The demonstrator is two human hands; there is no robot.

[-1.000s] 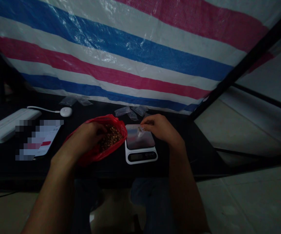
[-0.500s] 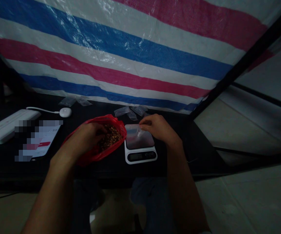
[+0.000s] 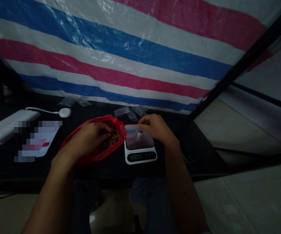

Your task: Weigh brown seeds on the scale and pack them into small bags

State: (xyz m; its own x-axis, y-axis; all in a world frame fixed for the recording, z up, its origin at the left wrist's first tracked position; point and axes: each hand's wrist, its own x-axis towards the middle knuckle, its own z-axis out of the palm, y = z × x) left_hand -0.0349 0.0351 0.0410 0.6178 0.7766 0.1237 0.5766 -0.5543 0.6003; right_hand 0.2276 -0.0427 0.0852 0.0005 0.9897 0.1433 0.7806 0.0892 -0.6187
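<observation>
My left hand (image 3: 91, 135) is inside the opening of a red plastic bag (image 3: 94, 157), over a heap of small brown and golden pieces (image 3: 114, 138). Its fingers are curled with the tips close together, and what they hold is too small to make out. My right hand (image 3: 156, 128) pinches the top of a small clear plastic bag (image 3: 140, 131) above the metal plate of a white digital kitchen scale (image 3: 140, 156). A few dark bits seem to lie in the clear bag. The numbers on the scale's display are unreadable.
Several flat clear bags (image 3: 122, 111) lie behind the scale, with others (image 3: 67, 101) at the back left. A phone (image 3: 49, 138), a white power strip (image 3: 8, 126) and a round white charger (image 3: 65, 112) occupy the left. Striped sheeting (image 3: 121, 48) hangs behind the black table (image 3: 189, 162).
My left hand has lifted slightly, its fingers shifting right over the brown pieces. My right hand has moved a little left and still pinches the clear bag.
</observation>
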